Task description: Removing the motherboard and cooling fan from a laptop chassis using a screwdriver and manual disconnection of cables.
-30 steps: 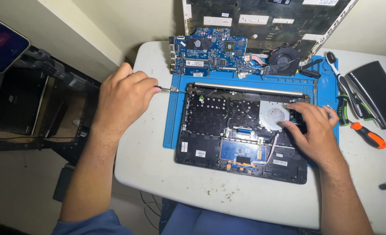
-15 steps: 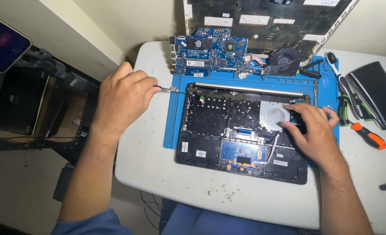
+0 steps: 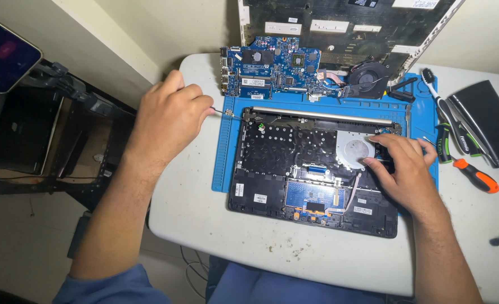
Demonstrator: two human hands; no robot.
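- White surface [image 3: 215, 225] with rounded edges, bare along the near edge and at the near left corner, so plenty of open room there.
- Blue mat [image 3: 227, 152] lying on top, with a thin free strip showing at its left edge.
- Black laptop base [image 3: 272, 163], opened up, sitting on the mat; near edge sticking out past the mat onto the white part.
- Laptop lid [image 3: 345, 28] leaning up at the far edge, against the wall.
- Blue circuit board [image 3: 272, 70] lying flat between the lid and the base, close to both.
- Round black fan [image 3: 367, 79] just right of the board.
- Left hand [image 3: 168, 121] curled tight around a thin metal tool [image 3: 225, 112]; tool tip right at the top left corner of the base, over the mat's left strip.
- Right hand [image 3: 404, 169] resting on the right side of the base, fingers [image 3: 387, 141] bent and pressing down by a silver round part [image 3: 355, 151]; nothing gripped that can be seen.
- Black case [image 3: 488, 121] at the right edge, well away from the base.
- Orange and black screwdriver [image 3: 474, 174] lying just right of the right hand, with little room between.
- Green-handled tool [image 3: 443, 146] and a brush [image 3: 435, 90] crowding the mat's right edge.
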